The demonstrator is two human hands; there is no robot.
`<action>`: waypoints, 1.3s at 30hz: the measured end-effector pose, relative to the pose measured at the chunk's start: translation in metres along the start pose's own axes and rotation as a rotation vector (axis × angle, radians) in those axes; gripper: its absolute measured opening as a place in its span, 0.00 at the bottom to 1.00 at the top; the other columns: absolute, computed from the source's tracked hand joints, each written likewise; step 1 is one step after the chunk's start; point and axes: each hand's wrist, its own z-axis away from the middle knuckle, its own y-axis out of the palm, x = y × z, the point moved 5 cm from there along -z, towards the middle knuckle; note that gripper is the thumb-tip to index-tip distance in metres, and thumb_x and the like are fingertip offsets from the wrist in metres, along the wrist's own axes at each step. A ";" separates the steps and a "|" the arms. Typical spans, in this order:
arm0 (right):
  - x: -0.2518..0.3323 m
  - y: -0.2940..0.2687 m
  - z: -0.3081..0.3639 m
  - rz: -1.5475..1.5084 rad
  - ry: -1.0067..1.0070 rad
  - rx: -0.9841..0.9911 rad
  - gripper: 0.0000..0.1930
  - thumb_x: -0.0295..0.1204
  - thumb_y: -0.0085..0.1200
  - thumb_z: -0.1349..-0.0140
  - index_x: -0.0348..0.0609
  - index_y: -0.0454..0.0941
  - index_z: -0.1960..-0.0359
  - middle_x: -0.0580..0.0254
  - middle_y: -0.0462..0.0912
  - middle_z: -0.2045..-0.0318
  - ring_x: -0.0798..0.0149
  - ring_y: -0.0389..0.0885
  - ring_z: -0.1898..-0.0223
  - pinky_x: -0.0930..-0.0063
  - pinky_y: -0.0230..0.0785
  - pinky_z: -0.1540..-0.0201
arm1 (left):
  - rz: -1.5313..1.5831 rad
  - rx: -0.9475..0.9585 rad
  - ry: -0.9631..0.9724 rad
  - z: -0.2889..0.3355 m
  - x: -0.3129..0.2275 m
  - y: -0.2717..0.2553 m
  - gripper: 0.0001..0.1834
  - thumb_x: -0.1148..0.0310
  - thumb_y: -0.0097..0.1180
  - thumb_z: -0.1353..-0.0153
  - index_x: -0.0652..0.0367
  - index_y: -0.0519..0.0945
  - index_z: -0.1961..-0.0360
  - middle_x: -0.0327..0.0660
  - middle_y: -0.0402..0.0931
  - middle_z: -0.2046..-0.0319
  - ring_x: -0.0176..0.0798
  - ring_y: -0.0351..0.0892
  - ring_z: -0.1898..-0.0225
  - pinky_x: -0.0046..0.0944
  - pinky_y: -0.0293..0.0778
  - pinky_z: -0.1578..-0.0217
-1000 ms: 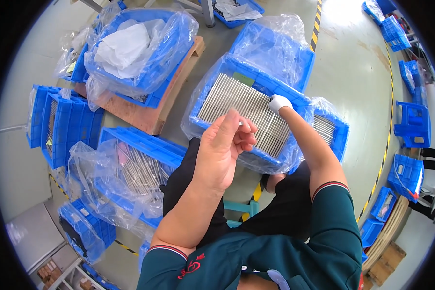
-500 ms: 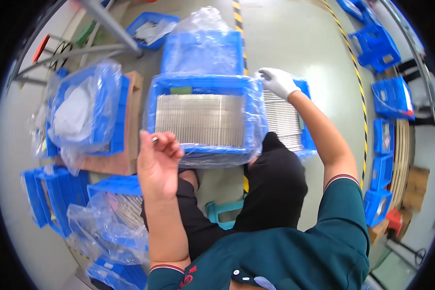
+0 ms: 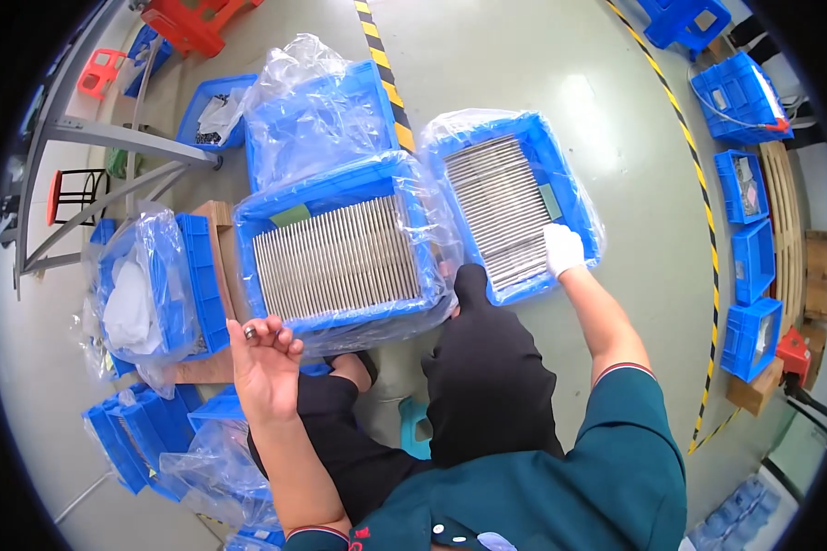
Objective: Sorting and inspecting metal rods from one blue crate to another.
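Note:
My left hand [image 3: 266, 372] is bare and raised beside the near left corner of the middle blue crate [image 3: 340, 321]. Its fingers are curled, and a small dark metallic piece shows at the index finger; whether it is held or worn, I cannot tell. In the middle crate, thin metal rods [image 3: 335, 257] lie side by side in a row. My right hand [image 3: 562, 250], in a white glove, is closed at the near right end of the rods [image 3: 496, 211] in the right crate [image 3: 574, 184]. Its fingertips are hidden, so any rod in them cannot be made out.
Clear plastic liners drape over the crates. Behind the middle crate stands a plastic-covered blue crate [image 3: 322, 124]. A lined crate [image 3: 147, 294] with white material is at left, near a metal frame [image 3: 129, 138]. My knee [image 3: 487, 358] rises close to the right crate.
My right gloved hand has come from the right crate's far side to its near right end. The view has turned, and the right crate now shows fully. My left hand stays raised and curled.

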 end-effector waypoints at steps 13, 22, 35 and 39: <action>0.039 0.065 -0.055 0.320 -0.361 -0.093 0.14 0.31 0.43 0.44 0.42 0.75 0.58 0.54 0.74 0.61 0.53 0.72 0.57 0.54 0.62 0.53 | -0.060 -0.040 0.033 -0.014 0.002 0.009 0.20 0.50 0.44 0.34 0.54 0.71 0.73 0.37 0.70 0.69 0.34 0.67 0.69 0.35 0.67 0.66; 0.038 0.062 -0.092 0.075 -0.448 -0.011 0.09 0.30 0.47 0.50 0.44 0.80 0.81 0.53 0.80 0.80 0.52 0.80 0.75 0.57 0.70 0.71 | -0.070 -0.036 0.014 -0.021 0.007 0.008 0.20 0.51 0.43 0.34 0.56 0.71 0.73 0.38 0.69 0.68 0.35 0.66 0.68 0.35 0.65 0.66; 0.018 0.038 -0.016 -0.020 -0.187 0.436 0.08 0.29 0.46 0.47 0.43 0.78 0.70 0.47 0.81 0.70 0.47 0.80 0.65 0.57 0.72 0.61 | -0.054 0.033 0.080 0.005 -0.011 0.016 0.19 0.49 0.44 0.34 0.54 0.70 0.72 0.36 0.67 0.70 0.33 0.64 0.70 0.34 0.63 0.67; -0.002 0.041 0.023 -0.358 0.005 0.377 0.19 0.44 0.54 0.50 0.44 0.80 0.63 0.47 0.81 0.69 0.48 0.80 0.64 0.59 0.72 0.59 | -0.014 0.050 0.104 0.007 -0.019 0.013 0.19 0.49 0.46 0.35 0.53 0.70 0.73 0.36 0.68 0.70 0.32 0.66 0.71 0.34 0.65 0.68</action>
